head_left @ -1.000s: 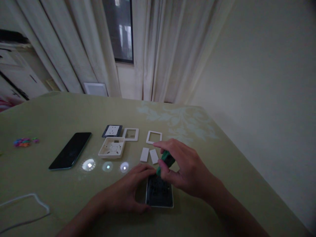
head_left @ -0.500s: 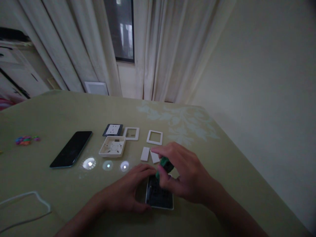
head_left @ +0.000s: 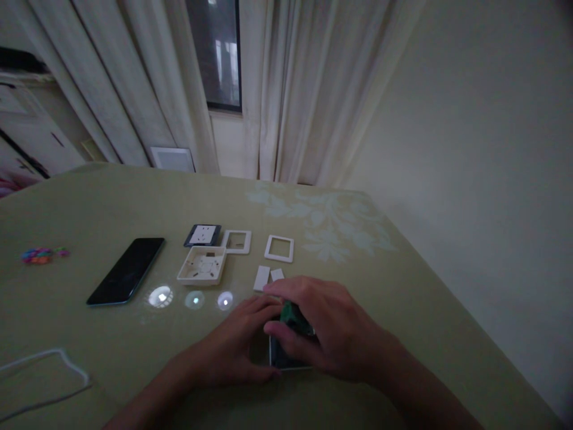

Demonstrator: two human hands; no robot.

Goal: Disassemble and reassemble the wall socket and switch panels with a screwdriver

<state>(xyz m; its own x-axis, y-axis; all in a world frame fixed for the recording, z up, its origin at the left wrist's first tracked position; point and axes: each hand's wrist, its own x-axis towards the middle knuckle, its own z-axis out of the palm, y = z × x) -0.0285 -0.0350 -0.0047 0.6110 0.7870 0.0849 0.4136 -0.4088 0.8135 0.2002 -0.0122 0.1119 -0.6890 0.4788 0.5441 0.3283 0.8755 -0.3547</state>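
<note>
Green tool [head_left: 292,316] gripped, right hand [head_left: 331,328] should press squarely; left hand [head_left: 233,339], spread wide, brackets the dark panel [head_left: 282,358], lower centre.

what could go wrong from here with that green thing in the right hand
The green-and-black object in the right hand might slip and catch the left hand, whose fingers are close by at the dark, white-edged square panel. The right hand might also nudge the two flat white rectangular pieces near it.
</note>
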